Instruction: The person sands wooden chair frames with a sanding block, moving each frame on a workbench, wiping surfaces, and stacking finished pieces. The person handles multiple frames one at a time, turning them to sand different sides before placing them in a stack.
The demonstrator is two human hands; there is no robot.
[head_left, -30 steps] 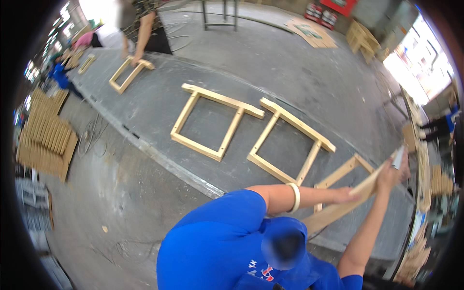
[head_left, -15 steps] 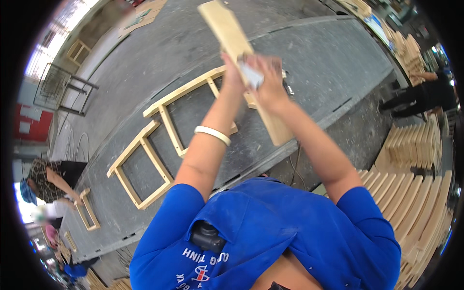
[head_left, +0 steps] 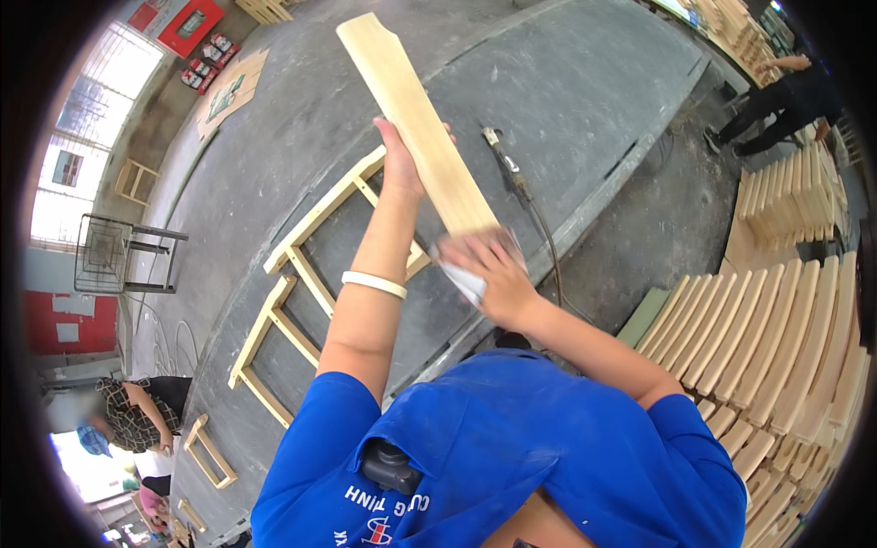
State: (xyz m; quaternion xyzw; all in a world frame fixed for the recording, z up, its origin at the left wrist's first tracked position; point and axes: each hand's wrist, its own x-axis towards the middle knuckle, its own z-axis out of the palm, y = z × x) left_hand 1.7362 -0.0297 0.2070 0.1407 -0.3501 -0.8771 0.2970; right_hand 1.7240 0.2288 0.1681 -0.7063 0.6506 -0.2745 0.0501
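Observation:
A long pale wooden board is held up at a slant over the grey table, its notched end far away. My left hand grips it from below near mid-length, thumb at the left edge and fingertips just showing at the right edge. At the board's near end, my right hand is closed over a folded brown-and-white sheet, which looks like sandpaper, and presses it on the wood. Motion blurs the sheet, and the hand hides part of the board's end. Beneath and left of the board lies a wooden frame.
A hand-held tool with a hose lies right of the board on the table. A second wooden frame is further left. Stacked curved slats stand at right. One person works at left; another stands at far right.
My right hand has slid along the board from its middle to the near end with the sheet. My left hand and the board have shifted left, uncovering the tool. The view has turned.

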